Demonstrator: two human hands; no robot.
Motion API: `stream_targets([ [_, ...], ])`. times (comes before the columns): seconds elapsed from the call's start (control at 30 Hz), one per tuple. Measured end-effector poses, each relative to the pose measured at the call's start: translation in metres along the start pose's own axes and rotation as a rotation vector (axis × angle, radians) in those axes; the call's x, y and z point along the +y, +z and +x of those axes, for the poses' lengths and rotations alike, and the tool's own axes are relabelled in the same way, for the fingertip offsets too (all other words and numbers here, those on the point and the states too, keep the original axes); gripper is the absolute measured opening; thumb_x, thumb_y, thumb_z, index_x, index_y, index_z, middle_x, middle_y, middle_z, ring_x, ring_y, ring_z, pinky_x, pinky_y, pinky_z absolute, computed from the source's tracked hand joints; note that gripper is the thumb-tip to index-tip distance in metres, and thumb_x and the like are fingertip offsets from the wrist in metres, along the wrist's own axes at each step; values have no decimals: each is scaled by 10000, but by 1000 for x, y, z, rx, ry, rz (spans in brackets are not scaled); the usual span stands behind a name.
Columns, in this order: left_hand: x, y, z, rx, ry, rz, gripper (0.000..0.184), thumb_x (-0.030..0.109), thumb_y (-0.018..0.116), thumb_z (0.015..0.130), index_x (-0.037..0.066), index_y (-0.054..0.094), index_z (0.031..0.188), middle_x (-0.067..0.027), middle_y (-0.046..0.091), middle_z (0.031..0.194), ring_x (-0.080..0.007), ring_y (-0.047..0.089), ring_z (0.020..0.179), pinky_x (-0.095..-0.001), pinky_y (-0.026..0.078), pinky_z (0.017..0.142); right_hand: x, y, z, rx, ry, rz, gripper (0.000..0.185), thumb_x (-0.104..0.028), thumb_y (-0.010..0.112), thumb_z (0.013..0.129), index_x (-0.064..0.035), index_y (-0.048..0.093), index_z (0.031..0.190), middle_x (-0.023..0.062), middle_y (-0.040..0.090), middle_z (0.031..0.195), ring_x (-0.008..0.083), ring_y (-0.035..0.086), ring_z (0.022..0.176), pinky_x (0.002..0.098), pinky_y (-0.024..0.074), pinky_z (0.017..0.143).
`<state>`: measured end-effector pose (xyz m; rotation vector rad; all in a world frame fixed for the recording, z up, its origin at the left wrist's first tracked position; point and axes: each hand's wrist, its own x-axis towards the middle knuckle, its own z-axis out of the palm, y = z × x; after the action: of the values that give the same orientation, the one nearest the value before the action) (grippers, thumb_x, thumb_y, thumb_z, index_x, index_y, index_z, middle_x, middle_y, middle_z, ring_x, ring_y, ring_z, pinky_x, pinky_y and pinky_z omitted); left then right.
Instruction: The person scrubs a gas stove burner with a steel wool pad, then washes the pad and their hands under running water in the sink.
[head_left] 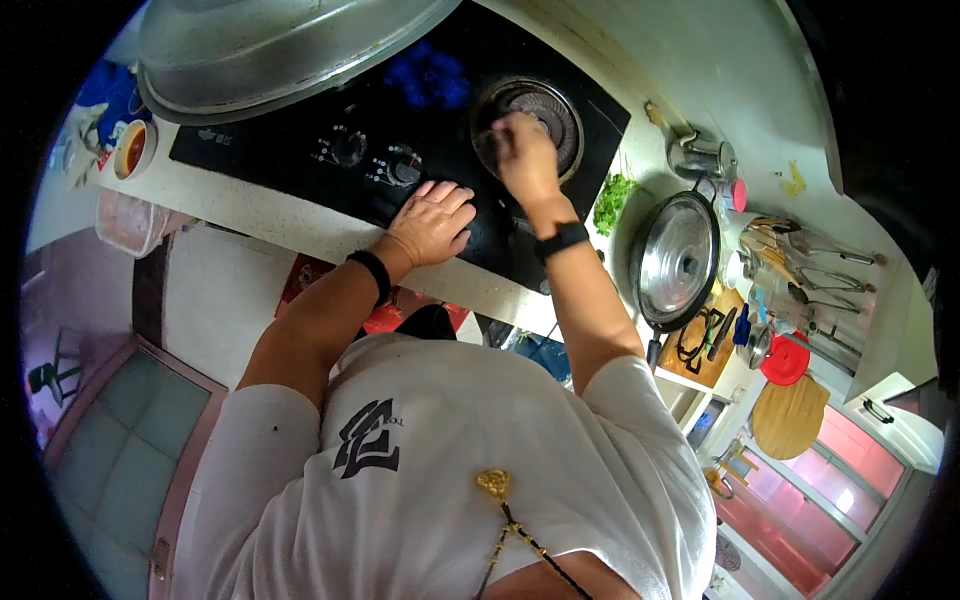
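My left hand [437, 222] lies flat on the front part of the black glass cooktop [290, 155], fingers stretched out, close to a control knob [405, 172]. A second knob [349, 148] sits farther left. Over the right burner [555, 118] is my right hand [527, 160], its fingers bent downward and smeared by motion. Whether it holds anything is hidden. The burner's round ring and dark ribbed centre show beside the hand. On the cooktop's left side stands a large metal wok or lid [290, 50], covering the other burner.
Right of the cooktop lie green herbs [613, 203] and a lidded pan [680, 260]. Beyond are a metal pot [702, 157], a cutting board [712, 345] with a knife, and hanging utensils [830, 280]. A bowl of reddish sauce [133, 150] stands at the left counter end.
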<state>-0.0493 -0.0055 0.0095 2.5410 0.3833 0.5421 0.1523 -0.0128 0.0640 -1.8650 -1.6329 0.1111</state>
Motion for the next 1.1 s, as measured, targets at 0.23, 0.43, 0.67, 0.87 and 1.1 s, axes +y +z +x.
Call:
stream_targets([
  [0.23, 0, -3, 3, -66, -35, -24, 317, 223, 722, 765, 64, 643, 1028, -111, 587, 1152, -302, 513, 1144, -448, 405, 991, -16, 48, -22, -69, 133, -174, 273, -18, 548, 838, 6, 628, 1098, 240, 642, 1062, 438, 618, 986, 470, 510, 869],
  [0.43, -1, -4, 5, -62, 3, -9, 317, 234, 717, 776, 62, 645, 1032, -119, 584, 1197, -302, 515, 1149, -438, 413, 974, -12, 27, -50, -117, 136, -199, 264, 16, 567, 780, -16, 639, 1032, 211, 640, 988, 420, 610, 968, 465, 505, 837],
  [0.67, -2, -3, 4, 5, 37, -4, 283, 235, 711, 776, 64, 648, 991, -121, 591, 1242, -307, 521, 1163, -438, 413, 992, 31, -24, -96, 150, 359, -60, 250, 117, 553, 722, -23, 663, 898, 163, 668, 869, 362, 657, 816, 413, 539, 755],
  [0.87, 0, -8, 6, -38, 22, -14, 282, 236, 711, 775, 68, 649, 993, -119, 588, 1249, -311, 520, 1163, -437, 414, 990, 52, -18, -108, 220, 551, 54, 212, 3, 694, 769, -21, 682, 980, 182, 683, 958, 355, 644, 874, 402, 525, 824],
  [1.1, 1, -4, 5, -16, 29, 14, 292, 231, 707, 773, 68, 642, 1007, -120, 585, 1246, -313, 519, 1160, -444, 415, 985, 21, 22, -93, 250, 299, -375, 117, 5, 662, 744, -27, 630, 852, 174, 625, 888, 412, 563, 899, 474, 470, 798],
])
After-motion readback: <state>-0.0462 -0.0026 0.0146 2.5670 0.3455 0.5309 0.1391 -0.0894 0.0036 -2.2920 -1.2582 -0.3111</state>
